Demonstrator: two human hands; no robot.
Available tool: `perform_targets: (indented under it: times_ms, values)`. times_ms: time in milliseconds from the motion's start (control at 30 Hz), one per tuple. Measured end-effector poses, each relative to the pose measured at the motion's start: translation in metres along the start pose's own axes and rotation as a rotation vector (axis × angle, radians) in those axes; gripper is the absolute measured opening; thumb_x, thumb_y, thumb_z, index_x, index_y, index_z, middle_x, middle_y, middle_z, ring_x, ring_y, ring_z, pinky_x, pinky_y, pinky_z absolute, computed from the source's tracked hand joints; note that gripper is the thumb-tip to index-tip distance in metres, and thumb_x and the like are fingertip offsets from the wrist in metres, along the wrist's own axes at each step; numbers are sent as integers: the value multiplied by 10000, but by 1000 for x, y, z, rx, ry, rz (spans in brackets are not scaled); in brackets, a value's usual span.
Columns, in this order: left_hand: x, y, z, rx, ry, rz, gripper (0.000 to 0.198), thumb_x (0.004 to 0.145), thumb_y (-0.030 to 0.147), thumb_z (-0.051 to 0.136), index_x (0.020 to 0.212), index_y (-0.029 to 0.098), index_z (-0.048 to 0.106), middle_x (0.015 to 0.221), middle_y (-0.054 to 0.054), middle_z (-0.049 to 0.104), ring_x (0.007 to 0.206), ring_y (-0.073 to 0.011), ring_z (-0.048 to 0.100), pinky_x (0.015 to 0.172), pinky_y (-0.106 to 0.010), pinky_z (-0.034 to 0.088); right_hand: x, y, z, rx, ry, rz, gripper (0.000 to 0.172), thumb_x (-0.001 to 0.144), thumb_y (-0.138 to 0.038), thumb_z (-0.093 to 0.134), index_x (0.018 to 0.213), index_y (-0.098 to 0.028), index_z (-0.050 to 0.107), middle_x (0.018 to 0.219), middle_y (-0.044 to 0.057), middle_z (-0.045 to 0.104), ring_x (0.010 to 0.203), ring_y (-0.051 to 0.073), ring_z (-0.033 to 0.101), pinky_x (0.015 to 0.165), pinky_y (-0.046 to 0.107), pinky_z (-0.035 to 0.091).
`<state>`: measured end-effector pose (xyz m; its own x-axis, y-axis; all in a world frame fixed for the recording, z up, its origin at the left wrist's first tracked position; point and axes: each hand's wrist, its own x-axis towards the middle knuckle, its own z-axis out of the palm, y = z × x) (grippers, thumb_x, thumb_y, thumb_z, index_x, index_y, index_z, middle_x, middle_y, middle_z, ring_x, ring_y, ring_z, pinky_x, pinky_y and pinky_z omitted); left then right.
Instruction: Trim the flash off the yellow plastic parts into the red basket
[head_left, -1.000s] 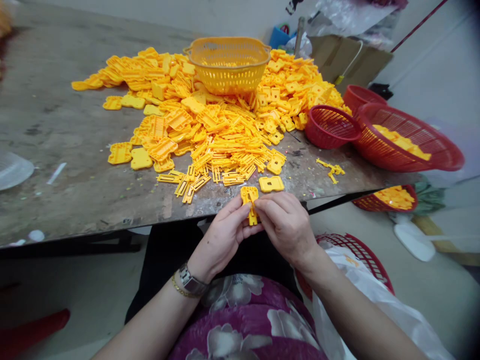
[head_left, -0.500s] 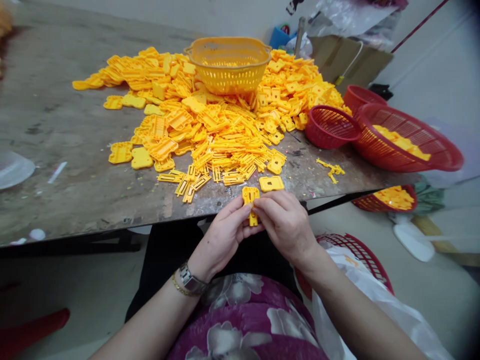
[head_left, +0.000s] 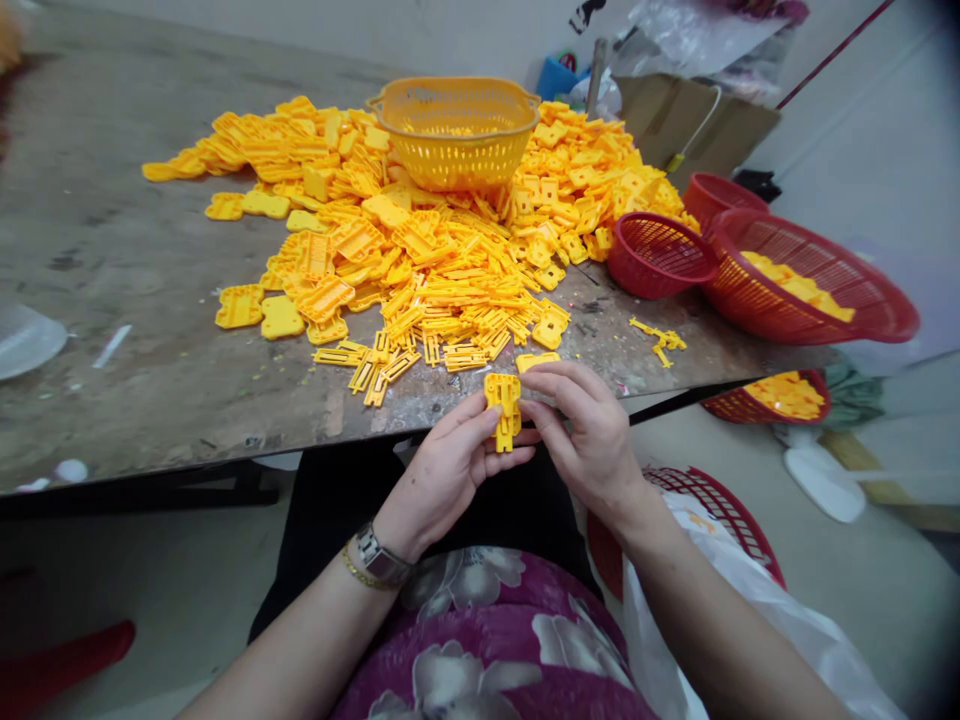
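Observation:
My left hand (head_left: 448,455) grips a yellow plastic piece (head_left: 504,400), thumb on its near side and fingers beneath. A slotted strip sits upright in the piece and sticks out at its lower end. My right hand (head_left: 589,430) is just to the right, thumb and fingers apart, with nothing seen between them. Beyond its fingertips, at the table edge, lies a yellow plate (head_left: 534,361), partly covered by those fingers; whether they touch it I cannot tell. Several loose slotted strips (head_left: 375,370) lie farther off, in front of a large heap of yellow parts (head_left: 450,250).
A yellow basket (head_left: 457,150) stands on the heap. At the right are a small red basket (head_left: 660,262) and a large red basket (head_left: 885,305) holding yellow pieces. Thin yellow scraps (head_left: 660,338) lie near the edge. Below, a white plastic bag (head_left: 705,590) hangs by a red basket.
My right hand has let go of the piece and opened, its fingers shifting slightly right and over the yellow plate. The left hand keeps its hold in the same place.

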<state>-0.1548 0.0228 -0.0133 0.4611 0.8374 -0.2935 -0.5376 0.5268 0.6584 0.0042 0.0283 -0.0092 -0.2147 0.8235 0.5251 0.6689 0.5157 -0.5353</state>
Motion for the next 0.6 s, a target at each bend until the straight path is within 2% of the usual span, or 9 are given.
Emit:
perform_targets:
  times_ms: [233, 600]
  values:
    - [1, 0, 0, -9, -6, 18, 221, 913, 166, 470, 1072, 189, 622, 1157, -58, 604, 1009, -150, 590, 826, -288, 554, -1, 0, 3, -63, -113, 1, 339, 882, -259, 554, 1211, -181, 563, 1219, 109, 586, 1143, 231, 524, 994, 409, 426]
    - [1, -2, -2, -1, -5, 21, 225, 914, 206, 485, 1087, 204, 629, 1128, -50, 613, 988, -141, 591, 816, -269, 550, -1, -1, 2, -165, -180, -25, 342, 894, -298, 543, 1205, -159, 568, 1212, 108, 598, 1137, 239, 522, 982, 410, 414]
